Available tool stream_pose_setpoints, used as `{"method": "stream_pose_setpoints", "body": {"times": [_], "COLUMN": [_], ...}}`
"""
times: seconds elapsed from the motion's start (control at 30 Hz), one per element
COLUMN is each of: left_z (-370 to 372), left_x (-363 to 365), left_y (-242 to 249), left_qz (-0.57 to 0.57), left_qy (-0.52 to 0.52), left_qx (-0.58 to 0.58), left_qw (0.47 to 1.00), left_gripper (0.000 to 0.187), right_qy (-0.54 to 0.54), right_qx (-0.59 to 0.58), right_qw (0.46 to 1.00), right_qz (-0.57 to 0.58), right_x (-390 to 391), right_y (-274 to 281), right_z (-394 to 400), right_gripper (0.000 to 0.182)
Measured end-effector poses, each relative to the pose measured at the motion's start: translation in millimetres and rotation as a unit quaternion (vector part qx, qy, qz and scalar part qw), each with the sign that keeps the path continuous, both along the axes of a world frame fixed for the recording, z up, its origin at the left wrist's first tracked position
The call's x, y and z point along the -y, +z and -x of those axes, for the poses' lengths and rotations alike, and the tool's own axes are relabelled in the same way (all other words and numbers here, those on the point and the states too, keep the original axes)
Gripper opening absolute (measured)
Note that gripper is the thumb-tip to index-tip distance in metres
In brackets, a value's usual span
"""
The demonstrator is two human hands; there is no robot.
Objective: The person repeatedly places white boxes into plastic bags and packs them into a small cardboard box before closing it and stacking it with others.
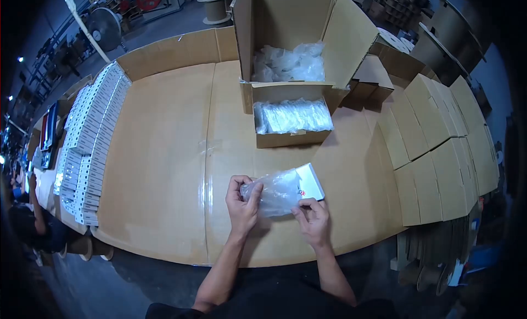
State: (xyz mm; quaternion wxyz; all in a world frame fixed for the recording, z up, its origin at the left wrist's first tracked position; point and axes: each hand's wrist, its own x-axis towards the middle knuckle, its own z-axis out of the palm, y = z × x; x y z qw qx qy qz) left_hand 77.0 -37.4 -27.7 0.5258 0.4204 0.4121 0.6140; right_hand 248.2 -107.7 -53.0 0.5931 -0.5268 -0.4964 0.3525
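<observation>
My left hand [243,204] is closed on the left end of a clear plastic bag [274,194], thumb on top. Partly inside the bag is a white box [310,182] with a small red mark, its right end sticking out of the bag's mouth. With its fingers bent, my right hand [313,221] pinches the bag's edge at the box's lower right corner. Beyond my hands stands an open cardboard carton [291,140] filled with a row of plastic-wrapped items. Behind it, a taller open carton [285,17] contains loose clear plastic bags [291,64].
Stacks of small white boxes [99,119] line the table's left edge. Closed brown cartons [433,154] are stacked at the right. Cardboard [159,154] covers the table, with a raised rim at the back. Another person [33,215] is at far left; cable spools [214,9] stand behind.
</observation>
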Motion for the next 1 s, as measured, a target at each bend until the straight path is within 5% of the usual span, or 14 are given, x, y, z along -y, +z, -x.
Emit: {"method": "stream_pose_setpoints", "body": {"times": [0.13, 0.27, 0.4, 0.47, 0.57, 0.67, 0.7, 0.87, 0.97, 1.0], "left_z": [-2.1, 7.6, 44.1, 46.7, 61.9, 37.1, 42.9, 25.4, 21.9, 21.8], "left_x": [-1.0, -7.9, -28.1, -38.5, -54.2, -46.6, -46.8, -5.6, 1.8, 2.9], "left_y": [-8.2, 7.4, 21.4, 31.2, 29.5, 17.8, 3.8, -0.8, 2.0, 1.7], "left_qz": [-0.063, -0.133, -0.111, -0.115, -0.174, -0.102, -0.097, 0.054, 0.068, 0.065], "left_qy": [-0.029, -0.045, -0.171, -0.179, -0.193, -0.167, -0.218, -0.213, -0.201, -0.206], "left_qx": [-0.023, -0.143, -0.236, -0.273, -0.375, 0.001, -0.065, -0.133, -0.128, -0.131], "left_qw": [0.997, 0.980, 0.950, 0.938, 0.890, 0.981, 0.969, 0.966, 0.969, 0.967], "left_gripper": [0.038, 0.051, 0.020, 0.023, 0.029, 0.052, 0.072, 0.059, 0.044, 0.044], "right_qy": [0.104, 0.100, 0.086, 0.054, 0.067, 0.025, 0.017, -0.007, -0.017, -0.049], "right_qx": [-0.179, -0.084, -0.047, -0.091, 0.012, 0.008, 0.046, 0.178, -0.035, 0.021], "right_qw": [0.977, 0.987, 0.993, 0.992, 0.995, 0.997, 0.997, 0.983, 0.999, 0.999], "right_qz": [0.050, 0.088, 0.073, 0.063, 0.070, 0.068, 0.066, 0.041, 0.026, 0.011], "right_x": [-9.3, -14.3, -10.6, -9.6, -8.9, -10.8, -10.7, -10.7, -16.9, -21.8], "right_y": [8.3, 6.9, 5.4, 18.8, 9.8, 7.8, 8.9, 43.5, 23.6, 19.1], "right_z": [-2.2, -1.0, -2.6, 5.9, -0.6, 5.7, 5.7, 4.0, -17.6, -34.9], "right_gripper": [0.033, 0.032, 0.025, 0.018, 0.018, 0.021, 0.022, 0.027, 0.025, 0.023]}}
